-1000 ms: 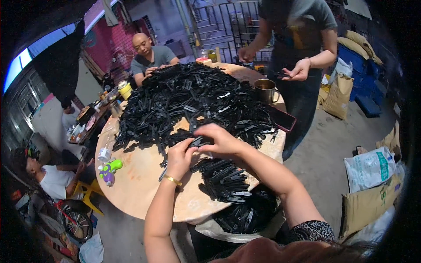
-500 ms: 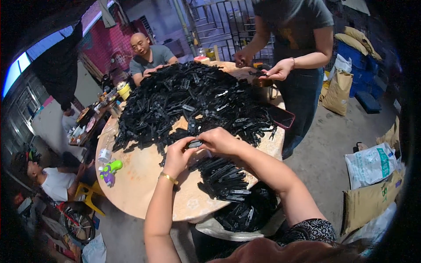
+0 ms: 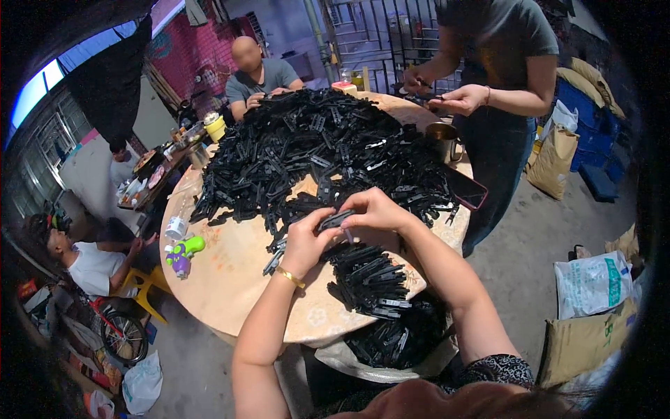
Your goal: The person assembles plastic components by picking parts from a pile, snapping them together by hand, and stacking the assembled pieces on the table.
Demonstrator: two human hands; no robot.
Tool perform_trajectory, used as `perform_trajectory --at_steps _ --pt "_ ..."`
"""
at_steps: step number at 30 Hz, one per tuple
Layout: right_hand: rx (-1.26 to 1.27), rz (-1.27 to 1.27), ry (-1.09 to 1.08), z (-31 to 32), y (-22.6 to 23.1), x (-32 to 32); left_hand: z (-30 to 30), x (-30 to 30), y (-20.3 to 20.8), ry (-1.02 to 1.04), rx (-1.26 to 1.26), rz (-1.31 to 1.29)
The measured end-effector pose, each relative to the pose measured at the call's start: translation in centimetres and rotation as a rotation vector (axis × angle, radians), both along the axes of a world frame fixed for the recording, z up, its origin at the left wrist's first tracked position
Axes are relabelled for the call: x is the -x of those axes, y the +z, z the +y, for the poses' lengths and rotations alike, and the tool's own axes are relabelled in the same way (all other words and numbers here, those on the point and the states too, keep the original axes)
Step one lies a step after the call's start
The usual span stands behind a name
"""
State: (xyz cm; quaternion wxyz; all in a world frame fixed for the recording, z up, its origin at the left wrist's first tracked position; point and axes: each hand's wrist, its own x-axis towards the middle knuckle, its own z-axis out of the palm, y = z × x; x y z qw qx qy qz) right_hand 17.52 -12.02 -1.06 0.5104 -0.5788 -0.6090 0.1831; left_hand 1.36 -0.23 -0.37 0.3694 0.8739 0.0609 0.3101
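Between both hands, over the near side of the round table (image 3: 216, 300), is a slim dark plastic part (image 3: 337, 221). My left hand (image 3: 307, 241) pinches one end, and the fingers of my right hand (image 3: 377, 209) close on the other. Just beyond them rises a broad heap of black plastic parts (image 3: 300, 143). A smaller bunch of similar parts (image 3: 366, 279) lies near the table edge, below my right hand. A few greyish parts (image 3: 274, 257) show beside my left wrist. Under the edge, an open pale sack (image 3: 349, 366) holds more black parts.
A green and purple toy (image 3: 183, 255) and a clear bottle (image 3: 176, 227) stand at the table's left. On the right are a phone (image 3: 466, 187) and a metal mug (image 3: 443, 134). One person (image 3: 258, 77) sits across; another (image 3: 495, 63) stands far right, handling small parts.
The whole view has shifted, so the table sits farther right. Both my hands still hold a part. The standing person's hands have moved away from above the metal mug.
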Motion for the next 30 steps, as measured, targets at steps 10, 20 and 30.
perform_trajectory --at_steps 10,20,30 --pt "-0.150 0.321 0.055 0.5 0.1 0.0 -0.2 0.0 0.1 0.112 -0.266 -0.185" --pt "0.089 0.309 -0.232 6.9 12.4 -2.3 -0.9 0.1 -0.3 0.119 -0.206 -0.223" --pt "0.089 -0.488 -0.262 3.9 3.6 -3.2 -0.2 0.4 -0.5 0.039 -0.113 0.014"
